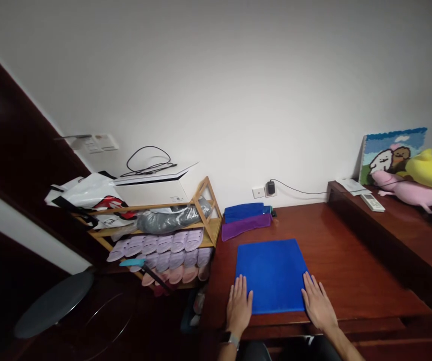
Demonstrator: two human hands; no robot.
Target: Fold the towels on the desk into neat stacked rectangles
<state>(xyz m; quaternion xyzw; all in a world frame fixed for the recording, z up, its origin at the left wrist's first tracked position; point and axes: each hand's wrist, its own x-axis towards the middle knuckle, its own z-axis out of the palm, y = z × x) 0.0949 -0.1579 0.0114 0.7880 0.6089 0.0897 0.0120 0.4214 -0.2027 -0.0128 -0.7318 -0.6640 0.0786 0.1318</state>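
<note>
Blue cloth (271, 275) found lying flat and square on the tabletop (351, 260), near the front edge, surface smooth with no visible crease. Left hand (239, 306) laid palm down at the cloth's near left corner, fingers extended and close together, tips overlapping the cloth's edge. Right hand (318, 303) laid likewise at the near right corner, fingers slightly fanned, resting partly on the cloth. Neither grip pinching anything: both open and flat, pressing rather than holding. Judged to be so placed to hold the cloth down and keep it taut across its width. Wristwatch (231, 339) noted on the left wrist.

Beyond the blue cloth, against the wall: folded cloths (246, 219), a blue one behind and a purple one in front, stacked clear of the working area. Just behind these, a wall socket with a charger (270, 187) plugged in, its cable running right along the wall. Right of the blue cloth, a raised ledge (396, 220) carrying a remote control (373, 202), papers, plush toys (419, 183) and a picture (391, 150) leaned against the wall. Left of the blue cloth, off the tabletop, a wooden shoe rack (200, 220) with rows of pale slippers (163, 245), a white box and bags on top. Further left and lower, a round stool (53, 303).
</note>
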